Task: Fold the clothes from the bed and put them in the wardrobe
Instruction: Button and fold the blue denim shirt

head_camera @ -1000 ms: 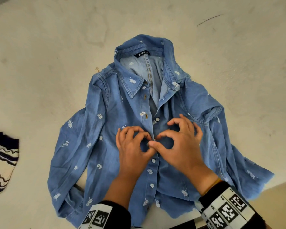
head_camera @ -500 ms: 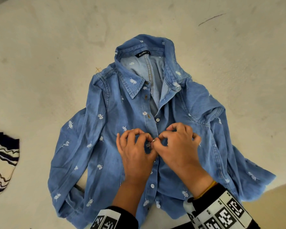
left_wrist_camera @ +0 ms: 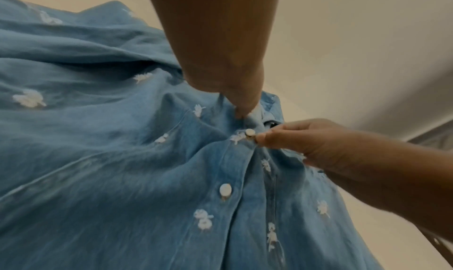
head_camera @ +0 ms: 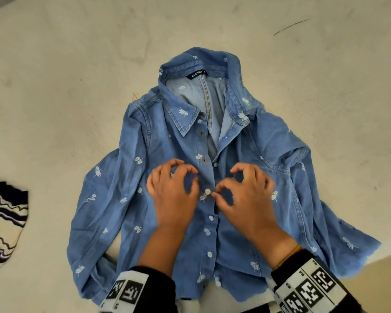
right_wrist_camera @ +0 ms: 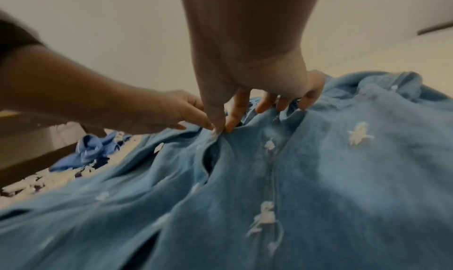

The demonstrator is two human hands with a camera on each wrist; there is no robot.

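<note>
A blue denim shirt [head_camera: 122,199] with small white flowers lies face up on the bed sheet [head_camera: 77,64], collar far, sleeves spread. Its lower front is buttoned; the top stands open. My left hand [head_camera: 190,177] sits left of the placket with curled fingers; in the left wrist view its tip [left_wrist_camera: 244,109] nips a peak of the shirt [left_wrist_camera: 98,158]. My right hand [head_camera: 216,192] pinches the placket edge between thumb and forefinger, right beside a white button [head_camera: 207,192] [left_wrist_camera: 250,132]. In the right wrist view that pinch [right_wrist_camera: 220,127] lifts the cloth [right_wrist_camera: 343,177].
A cream and navy zigzag knit garment [head_camera: 5,218] lies at the bed's left. The bed's edge runs along the lower right [head_camera: 388,267]. Another blue garment [right_wrist_camera: 90,152] lies crumpled farther off on a patterned sheet.
My hands were pressed together over the placket; now they have drawn apart, and a white button shows through the placket between them.
</note>
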